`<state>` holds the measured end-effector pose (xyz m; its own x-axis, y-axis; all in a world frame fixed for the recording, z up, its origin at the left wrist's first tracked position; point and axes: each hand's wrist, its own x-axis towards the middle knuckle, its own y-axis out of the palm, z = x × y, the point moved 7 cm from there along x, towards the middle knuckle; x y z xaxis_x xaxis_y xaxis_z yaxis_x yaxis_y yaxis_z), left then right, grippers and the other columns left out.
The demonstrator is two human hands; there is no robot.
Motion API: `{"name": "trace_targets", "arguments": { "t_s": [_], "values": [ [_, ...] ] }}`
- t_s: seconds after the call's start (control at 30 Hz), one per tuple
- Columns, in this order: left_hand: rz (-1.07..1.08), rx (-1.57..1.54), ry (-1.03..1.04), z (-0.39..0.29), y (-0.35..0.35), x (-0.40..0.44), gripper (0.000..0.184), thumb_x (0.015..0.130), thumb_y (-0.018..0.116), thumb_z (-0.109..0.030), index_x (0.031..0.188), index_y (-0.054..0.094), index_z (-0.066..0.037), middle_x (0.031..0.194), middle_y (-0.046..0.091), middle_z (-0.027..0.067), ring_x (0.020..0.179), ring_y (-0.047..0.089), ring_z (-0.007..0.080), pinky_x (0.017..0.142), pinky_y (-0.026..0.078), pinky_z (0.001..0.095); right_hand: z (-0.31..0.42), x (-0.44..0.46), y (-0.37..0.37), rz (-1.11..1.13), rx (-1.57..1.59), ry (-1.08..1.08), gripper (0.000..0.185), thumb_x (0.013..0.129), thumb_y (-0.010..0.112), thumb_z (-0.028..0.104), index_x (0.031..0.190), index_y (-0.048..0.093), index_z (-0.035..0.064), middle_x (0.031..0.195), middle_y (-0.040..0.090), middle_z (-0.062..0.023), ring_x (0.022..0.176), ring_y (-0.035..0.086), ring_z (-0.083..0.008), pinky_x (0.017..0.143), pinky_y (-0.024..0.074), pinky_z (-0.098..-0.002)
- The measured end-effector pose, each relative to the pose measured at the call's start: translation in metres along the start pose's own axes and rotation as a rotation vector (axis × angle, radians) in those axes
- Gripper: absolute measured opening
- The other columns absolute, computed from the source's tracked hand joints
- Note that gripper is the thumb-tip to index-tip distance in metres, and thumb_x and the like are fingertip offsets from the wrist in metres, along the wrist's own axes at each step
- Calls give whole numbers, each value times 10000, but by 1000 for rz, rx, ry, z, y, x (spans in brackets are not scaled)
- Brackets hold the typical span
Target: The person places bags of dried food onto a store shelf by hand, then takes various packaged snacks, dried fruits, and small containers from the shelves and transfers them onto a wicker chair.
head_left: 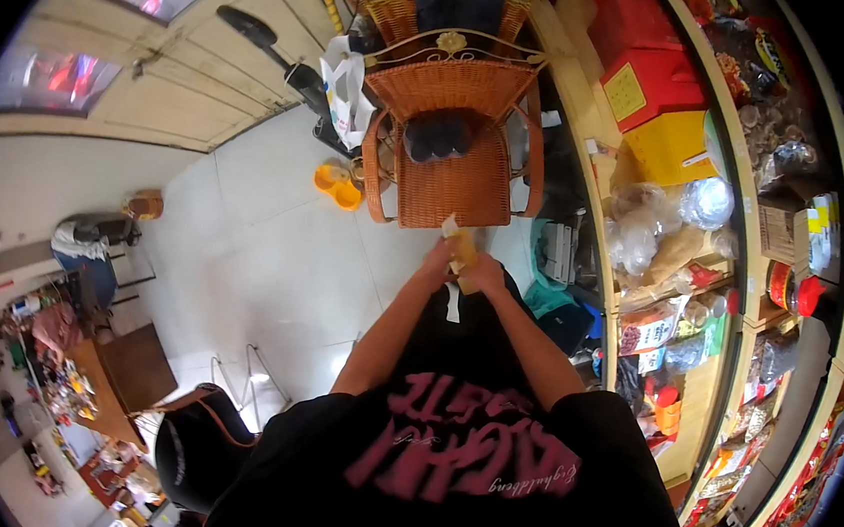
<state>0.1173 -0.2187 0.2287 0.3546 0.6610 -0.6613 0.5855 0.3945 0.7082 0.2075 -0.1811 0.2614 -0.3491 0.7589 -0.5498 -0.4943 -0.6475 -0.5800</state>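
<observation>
In front of my body, my left hand (pixel 437 262) and my right hand (pixel 486 275) are close together, fingers closed around a small yellowish-tan piece (pixel 463 250). Its exact kind is too small to make out. A white strip (pixel 454 303) hangs below the hands against dark clothing, and another white end (pixel 449 226) sticks up above them. Just beyond the hands stands a brown wicker armchair (pixel 453 191) with a dark bundle (pixel 438 138) on its seat.
To the right, wooden shelves (pixel 597 269) hold red and yellow boxes, bags and jars. A yellow double bowl (pixel 337 187) lies on the pale tiled floor (pixel 243 248). A white bag (pixel 344 96) is left of the chair. A black seat (pixel 200 450) stands at lower left.
</observation>
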Motion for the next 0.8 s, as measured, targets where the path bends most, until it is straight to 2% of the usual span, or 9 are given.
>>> {"name": "trace_targets", "arguments": {
  "t_s": [0.07,0.2,0.27,0.33,0.4,0.47,0.5,0.57,0.8],
  "values": [
    [-450,504,239,-38,30,7,625,802,566,-381,1316,348,-98,1066,550,116,960,553,236,835,446,400,-20,37,-15,-71,89,32,440,663,682,351,993,579,79,959,621,-169,923,584,-345,786,467,-407],
    [-514,885,111,-57,-6,146,591,823,566,-273,1316,352,-28,1011,563,146,984,546,204,783,469,329,-53,139,-50,-226,141,174,332,755,613,297,987,577,62,964,622,-177,907,587,-363,756,467,-450],
    [-319,789,299,-64,4,200,519,840,542,-240,1271,399,12,973,575,137,915,555,209,714,472,325,-65,170,-82,-331,153,186,212,779,590,236,867,589,43,843,621,-213,807,612,-356,690,489,-446],
    [-508,795,22,-105,49,200,502,850,530,-245,1265,401,4,950,581,130,839,550,210,654,459,356,-90,236,-82,-319,179,195,224,755,605,201,905,576,38,842,622,-200,810,611,-355,691,491,-446],
    [-369,746,-68,-114,31,271,403,912,412,-363,1217,455,-104,1066,545,38,994,527,161,803,451,295,-112,288,-80,-431,74,163,263,741,608,184,958,558,43,844,623,-190,792,611,-364,684,493,-455],
    [-29,1285,255,-120,-32,361,391,906,410,-396,1197,450,-138,1067,543,14,1002,522,152,832,447,303,-116,323,-103,-404,73,116,293,751,587,204,996,542,49,846,623,-189,791,615,-363,689,495,-462],
    [-18,1296,214,-125,-32,366,391,906,410,-396,1197,450,-138,1067,543,14,1002,522,152,832,447,303,-121,341,-99,-352,88,170,291,745,593,203,989,546,52,844,623,-190,803,617,-355,693,496,-460],
    [-244,657,-87,-143,-9,369,450,908,377,-440,1245,396,-143,1101,538,13,1020,521,157,870,432,329,-128,375,-88,-289,112,246,288,738,599,201,982,550,56,843,623,-191,815,618,-348,696,497,-457],
    [-306,606,-448,-149,-22,397,606,890,312,-575,1303,331,-133,1214,491,75,1083,502,223,924,395,378,-145,449,-56,-362,250,69,341,766,570,235,1043,532,39,880,606,-232,838,607,-366,695,486,-447]
  ]
}}
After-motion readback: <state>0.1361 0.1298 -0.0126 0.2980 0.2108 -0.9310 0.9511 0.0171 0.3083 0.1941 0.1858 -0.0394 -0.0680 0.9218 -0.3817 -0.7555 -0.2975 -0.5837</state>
